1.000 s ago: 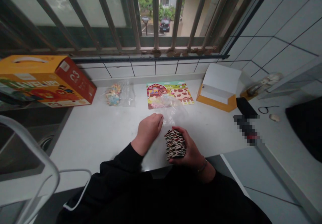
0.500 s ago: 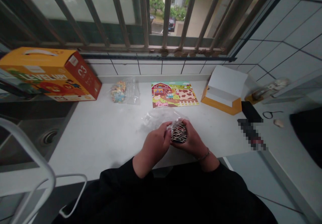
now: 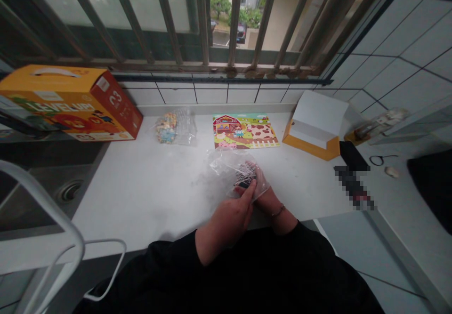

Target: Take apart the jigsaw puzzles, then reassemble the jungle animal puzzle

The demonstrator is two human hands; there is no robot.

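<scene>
My right hand (image 3: 261,184) is inside a clear plastic bag (image 3: 222,165), its fingers closed round a stack of thin, dark-faced pieces with pale wavy edges (image 3: 244,177). The film lies over the stack and reaches back towards my right wrist. My left hand (image 3: 229,217) is closed on the near edge of the bag, just below the stack, with a finger pointing up along it. Its thumb is partly hidden. Beyond the bag a colourful farm-picture board (image 3: 245,132) lies flat on the white counter (image 3: 141,191).
Left of the board lies a clear bag of coloured pieces (image 3: 167,128). A large orange box (image 3: 70,104) stands by the sink (image 3: 67,191). An open yellow-and-white box (image 3: 312,132), a black flat object (image 3: 354,156) and a black loop (image 3: 377,160) are to the right.
The bag has been drawn over the stack and my right hand. My left hand has shifted down and to the right, nearer my right wrist; the stack has moved slightly left and up.
</scene>
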